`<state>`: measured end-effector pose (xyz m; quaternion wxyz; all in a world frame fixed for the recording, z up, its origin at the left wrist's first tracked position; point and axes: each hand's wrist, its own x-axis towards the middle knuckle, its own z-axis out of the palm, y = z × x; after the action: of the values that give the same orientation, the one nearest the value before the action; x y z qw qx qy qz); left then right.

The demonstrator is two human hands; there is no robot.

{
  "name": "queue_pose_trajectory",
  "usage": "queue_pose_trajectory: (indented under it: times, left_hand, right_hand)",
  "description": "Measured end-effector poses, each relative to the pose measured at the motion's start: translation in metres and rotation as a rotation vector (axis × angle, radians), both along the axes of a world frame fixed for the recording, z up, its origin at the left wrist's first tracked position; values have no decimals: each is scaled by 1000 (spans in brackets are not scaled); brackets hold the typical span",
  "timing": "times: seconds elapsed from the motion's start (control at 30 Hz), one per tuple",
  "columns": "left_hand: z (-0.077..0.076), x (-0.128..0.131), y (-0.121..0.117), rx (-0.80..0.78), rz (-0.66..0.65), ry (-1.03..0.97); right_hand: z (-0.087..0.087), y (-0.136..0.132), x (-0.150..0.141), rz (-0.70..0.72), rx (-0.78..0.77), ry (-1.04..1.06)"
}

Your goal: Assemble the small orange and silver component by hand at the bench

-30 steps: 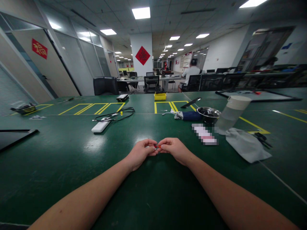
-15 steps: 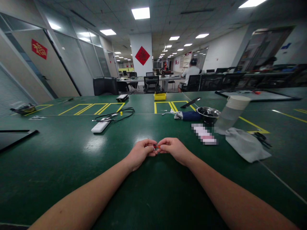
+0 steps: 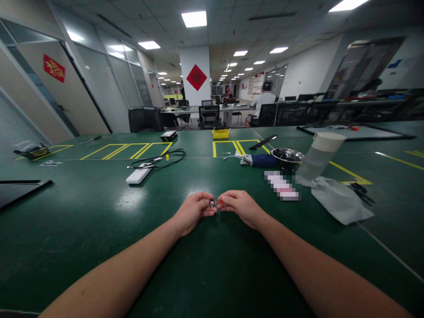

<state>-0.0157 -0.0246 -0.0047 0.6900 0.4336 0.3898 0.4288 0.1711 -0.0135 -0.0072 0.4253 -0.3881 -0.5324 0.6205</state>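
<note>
Left hand (image 3: 194,213) and right hand (image 3: 243,207) show a slightly wider gap than a second ago, baring more of the silver-and-red part (image 3: 212,203) in the left fingertips. Fingers cover some of it, and it is too small to identify. Left thumb and fingers pinch it; right ones pinch an orange bit (image 3: 220,202), partly hidden, just beside it. Both sit above a glossy green table (image 3: 198,269). Beyond the right hand stands a shiny metal bowl (image 3: 289,167).

Left grip (image 3: 194,211), right grip (image 3: 243,207) both pinched
</note>
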Motion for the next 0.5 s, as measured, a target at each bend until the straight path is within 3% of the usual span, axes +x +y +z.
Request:
queue_pose_trajectory:
  times: [0.5]
  left_hand:
    - [6,2,-4,49,-55,-8]
  right_hand:
    - [0,-1,0,31,15,-51]
